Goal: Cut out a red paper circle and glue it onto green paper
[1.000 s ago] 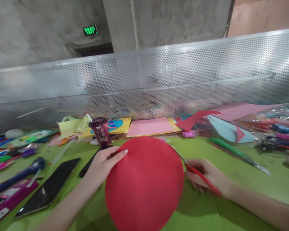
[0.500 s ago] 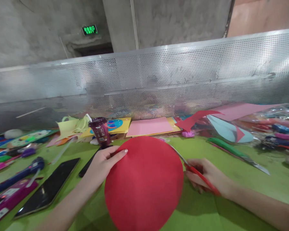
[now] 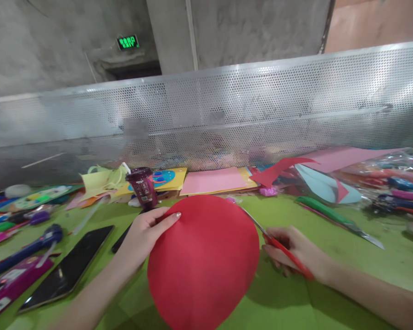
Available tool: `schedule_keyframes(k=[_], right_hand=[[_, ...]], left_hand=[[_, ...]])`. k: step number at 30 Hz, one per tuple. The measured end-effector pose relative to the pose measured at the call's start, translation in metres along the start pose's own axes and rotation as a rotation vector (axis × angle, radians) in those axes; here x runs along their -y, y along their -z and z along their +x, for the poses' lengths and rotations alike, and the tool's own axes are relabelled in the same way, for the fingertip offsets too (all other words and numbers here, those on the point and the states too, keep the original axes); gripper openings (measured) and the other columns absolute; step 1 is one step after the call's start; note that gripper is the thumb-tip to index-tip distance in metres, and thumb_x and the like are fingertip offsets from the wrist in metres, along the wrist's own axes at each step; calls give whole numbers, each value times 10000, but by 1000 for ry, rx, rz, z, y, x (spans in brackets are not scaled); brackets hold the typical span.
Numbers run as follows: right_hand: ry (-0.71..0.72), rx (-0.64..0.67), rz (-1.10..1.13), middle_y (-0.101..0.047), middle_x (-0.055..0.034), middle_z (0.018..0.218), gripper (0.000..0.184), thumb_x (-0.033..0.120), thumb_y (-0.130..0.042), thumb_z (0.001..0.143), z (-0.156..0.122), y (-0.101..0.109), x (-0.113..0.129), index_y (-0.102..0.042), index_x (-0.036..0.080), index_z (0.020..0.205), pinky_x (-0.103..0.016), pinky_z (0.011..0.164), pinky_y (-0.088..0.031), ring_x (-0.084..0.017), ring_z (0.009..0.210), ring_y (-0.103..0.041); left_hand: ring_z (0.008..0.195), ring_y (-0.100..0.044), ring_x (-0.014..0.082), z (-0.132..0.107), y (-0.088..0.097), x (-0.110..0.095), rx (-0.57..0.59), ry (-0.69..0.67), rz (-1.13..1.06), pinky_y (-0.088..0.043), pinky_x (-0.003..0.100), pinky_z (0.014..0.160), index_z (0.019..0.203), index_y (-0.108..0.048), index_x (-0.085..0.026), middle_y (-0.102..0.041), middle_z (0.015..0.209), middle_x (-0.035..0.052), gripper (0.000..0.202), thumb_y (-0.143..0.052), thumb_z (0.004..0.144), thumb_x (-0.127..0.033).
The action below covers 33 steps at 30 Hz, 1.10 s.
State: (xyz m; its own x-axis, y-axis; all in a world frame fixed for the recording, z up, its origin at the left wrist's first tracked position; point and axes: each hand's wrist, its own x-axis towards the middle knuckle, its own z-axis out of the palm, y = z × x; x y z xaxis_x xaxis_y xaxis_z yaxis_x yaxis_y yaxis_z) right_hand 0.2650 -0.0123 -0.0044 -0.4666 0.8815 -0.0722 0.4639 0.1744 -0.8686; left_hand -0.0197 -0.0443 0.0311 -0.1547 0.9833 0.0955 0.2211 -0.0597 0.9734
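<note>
My left hand (image 3: 145,236) pinches the upper left edge of a large red paper disc (image 3: 203,261) and holds it up over the green table (image 3: 347,256). My right hand (image 3: 298,254) grips red-handled scissors (image 3: 273,240), whose blades reach up and left along the disc's right edge. The fingers of this hand are curled through the handles.
A dark purple cup (image 3: 142,187) stands behind the disc. Two dark phones (image 3: 67,270) lie at the left, with pens and packets (image 3: 10,275) beyond. Pink and yellow sheets (image 3: 215,180), red and blue paper scraps (image 3: 306,176) and a green-handled knife (image 3: 337,220) lie along the perforated metal barrier (image 3: 248,114).
The red disc has shifted slightly to the left and tilted a little. Both hands stay in nearly the same places.
</note>
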Motion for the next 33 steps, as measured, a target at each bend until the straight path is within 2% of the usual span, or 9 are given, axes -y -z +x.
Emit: schedule_keyframes(k=[7,19,24,33], right_hand=[[-4,8,17,-468,54,464,204,299,-485,709,0,0,2,-389,189,566,-185,382,-375,-78,377,-463],[-8,-7,7,-474,47,446,222,314,-487,709,0,0,2,-402,183,552,-177,369,-354,-72,366,-443],[-56,-30,47,-500,52,461,229,352,-482,716,1,0,-1,-408,187,576,-176,358,-366,-70,349,-448],[-70,-73,116,-466,78,429,211,303,-551,662,0,2,5,-398,192,567,-178,367,-359,-72,350,-443]], left_hand=[[739,-617,219,1,2,1,19,4,5,-461,277,623,996,-605,-235,-673,832,36,357,-585,678,-395],[742,-612,217,1,2,1,4,-7,42,-457,271,624,982,-618,-239,-677,788,23,343,-585,676,-391],[736,-616,217,1,1,0,-9,5,35,-456,263,610,970,-623,-249,-682,814,15,342,-592,665,-399],[712,-622,208,2,2,1,-5,18,2,-455,254,587,995,-608,-230,-682,815,32,366,-595,668,-392]])
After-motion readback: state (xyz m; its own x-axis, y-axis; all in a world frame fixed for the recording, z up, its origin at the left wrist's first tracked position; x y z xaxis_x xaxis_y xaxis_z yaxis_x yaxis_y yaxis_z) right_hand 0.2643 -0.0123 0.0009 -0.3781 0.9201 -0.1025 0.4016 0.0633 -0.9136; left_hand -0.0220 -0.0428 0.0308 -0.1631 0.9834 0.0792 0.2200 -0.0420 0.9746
